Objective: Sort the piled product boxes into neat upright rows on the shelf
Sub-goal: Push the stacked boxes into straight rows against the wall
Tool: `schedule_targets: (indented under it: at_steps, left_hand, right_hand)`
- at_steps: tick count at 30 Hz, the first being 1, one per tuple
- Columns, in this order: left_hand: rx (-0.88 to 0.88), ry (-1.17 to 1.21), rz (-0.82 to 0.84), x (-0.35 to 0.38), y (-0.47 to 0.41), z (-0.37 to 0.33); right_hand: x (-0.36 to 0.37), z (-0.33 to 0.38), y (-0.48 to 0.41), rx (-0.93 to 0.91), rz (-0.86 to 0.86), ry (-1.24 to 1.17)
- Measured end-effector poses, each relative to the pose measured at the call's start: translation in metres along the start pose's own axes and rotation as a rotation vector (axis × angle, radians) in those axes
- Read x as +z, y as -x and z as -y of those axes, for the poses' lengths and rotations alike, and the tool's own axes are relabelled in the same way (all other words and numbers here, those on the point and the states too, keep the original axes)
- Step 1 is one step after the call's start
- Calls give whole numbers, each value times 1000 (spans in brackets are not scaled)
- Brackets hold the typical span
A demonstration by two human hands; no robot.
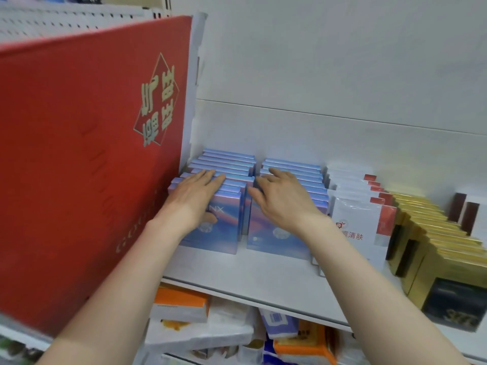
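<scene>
A big red board (79, 154) stands at the left end of the white shelf (237, 267). Two upright rows of blue product boxes (226, 164) run near to far beside it, with white packets (353, 214) and gold boxes (434, 233) to the right. The left hand (195, 196) lies flat on the left row's tops with its fingers together. The right hand (282, 198) rests on the right row with its fingers spread.

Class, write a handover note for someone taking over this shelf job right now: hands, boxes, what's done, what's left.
Left hand: open, flat on top of the left blue row.
Right hand: open, fingers spread on the right blue row.
Done: both rows stand upright side by side on the shelf; no pile in view.
Left: probably only squaring the rows up.
</scene>
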State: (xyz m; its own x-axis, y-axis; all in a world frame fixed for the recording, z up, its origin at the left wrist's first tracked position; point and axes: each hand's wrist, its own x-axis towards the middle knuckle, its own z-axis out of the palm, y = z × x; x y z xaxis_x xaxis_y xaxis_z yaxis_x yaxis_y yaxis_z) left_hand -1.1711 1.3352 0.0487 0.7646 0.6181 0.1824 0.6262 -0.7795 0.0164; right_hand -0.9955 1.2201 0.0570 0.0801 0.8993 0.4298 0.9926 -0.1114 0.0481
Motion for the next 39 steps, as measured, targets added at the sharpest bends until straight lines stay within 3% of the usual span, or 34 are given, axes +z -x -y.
schedule_targets:
  at_steps: [8,11,14,22,25,29,39]
  left_hand:
    - [1,8,-25,2,5,1]
    - [-6,-22,4,0,5,0]
    - [-15,-62,-19,0,6,-2]
    - [60,18,-96,5,-7,-5]
    - [63,-16,-97,7,-7,-6]
    - [57,-67,-93,1,-9,-11]
    - [39,-59,-1,-1,-14,-10]
  right_hand:
    - [19,4,-12,-119,-15,-39]
    - [17,4,-12,-22,25,-85]
    - [6,-2,5,48,-41,-64]
    - [21,-37,40,172,32,215]
    - [13,-32,38,155,15,131]
    - [-14,-33,12,224,1,-192]
    - [21,-42,-103,245,140,-148]
